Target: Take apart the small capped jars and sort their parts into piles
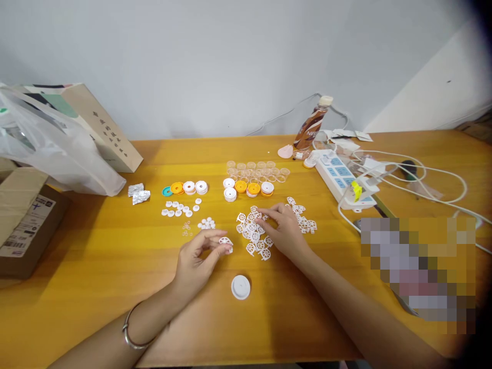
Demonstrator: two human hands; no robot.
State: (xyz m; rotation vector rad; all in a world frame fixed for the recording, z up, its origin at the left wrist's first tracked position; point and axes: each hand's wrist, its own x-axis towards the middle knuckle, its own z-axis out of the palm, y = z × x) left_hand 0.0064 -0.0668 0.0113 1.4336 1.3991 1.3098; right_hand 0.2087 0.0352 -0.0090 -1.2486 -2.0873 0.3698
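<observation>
My left hand (200, 256) pinches a small white spoked wheel piece (226, 241) between thumb and fingers just above the wooden table (115, 256). My right hand (282, 228) rests on a scattered pile of the same white wheel pieces (253, 233), its fingertips touching pieces at the pile's top. A round white cap (241, 287) lies on the table in front of both hands. Behind the pile stand orange and white discs (248, 188) and a cluster of clear small cups (255, 170).
More discs (184, 188), tiny white parts (179, 208) and foil scraps (138, 193) lie at left. A plastic bag (57, 148), a box (103, 128) and a cardboard carton (26, 225) crowd the left edge. A power strip (342, 177) with cables and a bottle (309, 125) sit at right.
</observation>
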